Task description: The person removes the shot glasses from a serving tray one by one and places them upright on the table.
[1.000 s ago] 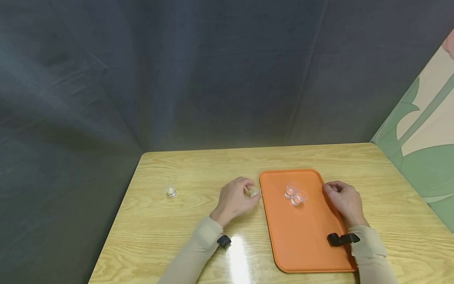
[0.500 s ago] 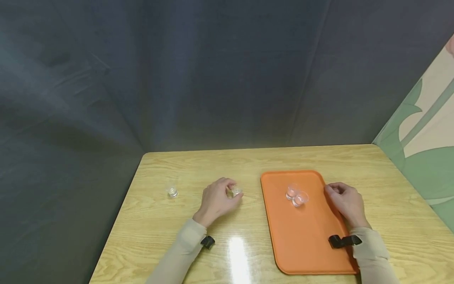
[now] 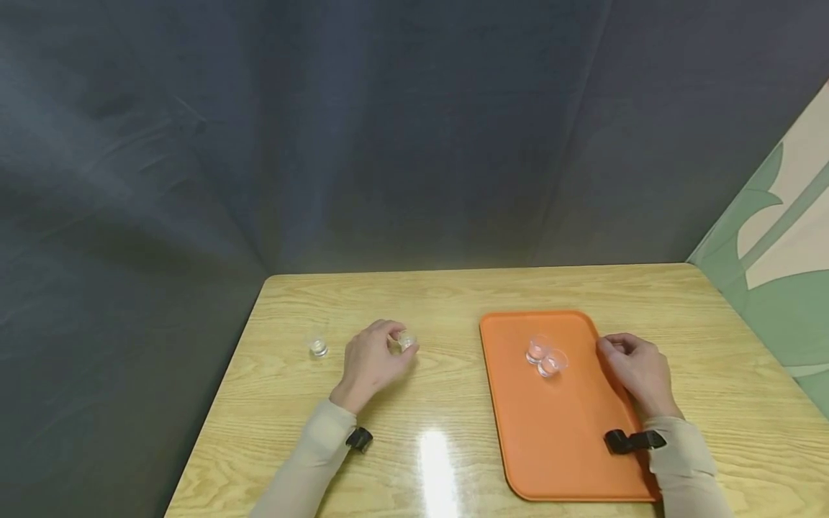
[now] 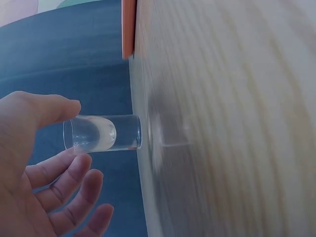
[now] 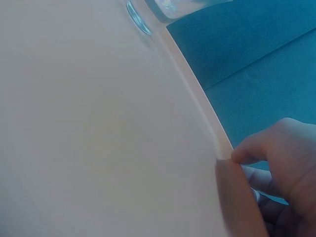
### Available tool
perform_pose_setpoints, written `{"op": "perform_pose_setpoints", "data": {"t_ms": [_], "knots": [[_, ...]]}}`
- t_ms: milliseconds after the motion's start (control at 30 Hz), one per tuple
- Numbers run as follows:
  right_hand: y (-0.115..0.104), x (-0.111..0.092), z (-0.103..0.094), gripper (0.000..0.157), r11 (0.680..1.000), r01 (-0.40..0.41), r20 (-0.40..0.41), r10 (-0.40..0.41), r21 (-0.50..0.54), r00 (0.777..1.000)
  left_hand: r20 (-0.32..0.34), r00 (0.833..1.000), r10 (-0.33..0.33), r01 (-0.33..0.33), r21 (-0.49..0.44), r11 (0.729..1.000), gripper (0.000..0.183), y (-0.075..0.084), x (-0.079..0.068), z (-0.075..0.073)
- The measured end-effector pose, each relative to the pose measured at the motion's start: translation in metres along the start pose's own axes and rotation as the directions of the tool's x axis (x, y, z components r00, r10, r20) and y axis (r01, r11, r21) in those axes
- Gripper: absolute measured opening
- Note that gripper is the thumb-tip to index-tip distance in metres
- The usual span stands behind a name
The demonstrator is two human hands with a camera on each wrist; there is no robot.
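Note:
My left hand [image 3: 372,362] pinches a small clear shot glass [image 3: 406,341] by its rim, left of the orange tray [image 3: 560,446]. In the left wrist view the upright shot glass [image 4: 127,132] is between thumb and fingers, its base close to the tabletop; whether it touches I cannot tell. Inside, its bottom looks thick and rounded. My right hand [image 3: 637,370] holds the tray's right edge, thumb on the rim [image 5: 212,116] and fingers curled outside it. Two more shot glasses, one left [image 3: 537,350] and one right [image 3: 548,365], stand close together on the tray.
Another clear shot glass [image 3: 318,348] stands alone on the wooden table [image 3: 453,295], left of my left hand. Dark cloth [image 3: 414,144] hangs behind the table and along its left side. A patterned panel [image 3: 790,288] is at the right.
My left hand has moved left with the shot glass, from beside the tray's left edge towards the lone glass. The right hand stays at the tray's right edge.

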State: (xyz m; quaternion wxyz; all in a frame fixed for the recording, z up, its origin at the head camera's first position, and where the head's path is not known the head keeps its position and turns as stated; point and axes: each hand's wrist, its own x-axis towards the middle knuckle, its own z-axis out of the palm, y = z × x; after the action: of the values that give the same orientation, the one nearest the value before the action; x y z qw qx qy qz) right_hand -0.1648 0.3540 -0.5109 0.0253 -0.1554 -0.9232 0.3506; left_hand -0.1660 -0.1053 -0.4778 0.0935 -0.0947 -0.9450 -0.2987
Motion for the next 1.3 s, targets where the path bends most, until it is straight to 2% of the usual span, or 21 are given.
{"op": "perform_pose_setpoints", "data": {"t_ms": [433,800,1000,1300], "knots": [[-0.001,0.000,-0.003,0.053,1.000,0.008,-0.003,-0.008,-0.006,1.000,-0.056,0.998,-0.030,0.031,0.011,0.999,0.045,-0.030,-0.010,-0.022],[-0.001,-0.001,-0.003,0.054,1.000,-0.003,0.017,0.003,-0.002,1.000,-0.071,0.988,-0.138,0.140,0.028,0.990,0.045,-0.050,-0.021,-0.046],[-0.001,-0.001,-0.002,0.053,1.000,-0.011,0.009,0.011,0.001,1.000,-0.111,0.985,-0.134,0.142,0.060,0.988,0.046,-0.058,-0.024,-0.057],[-0.001,-0.001,-0.001,0.054,1.000,-0.012,0.011,0.012,0.003,1.000,-0.151,0.978,-0.143,0.160,0.106,0.981,0.046,-0.068,-0.027,-0.064]]}}
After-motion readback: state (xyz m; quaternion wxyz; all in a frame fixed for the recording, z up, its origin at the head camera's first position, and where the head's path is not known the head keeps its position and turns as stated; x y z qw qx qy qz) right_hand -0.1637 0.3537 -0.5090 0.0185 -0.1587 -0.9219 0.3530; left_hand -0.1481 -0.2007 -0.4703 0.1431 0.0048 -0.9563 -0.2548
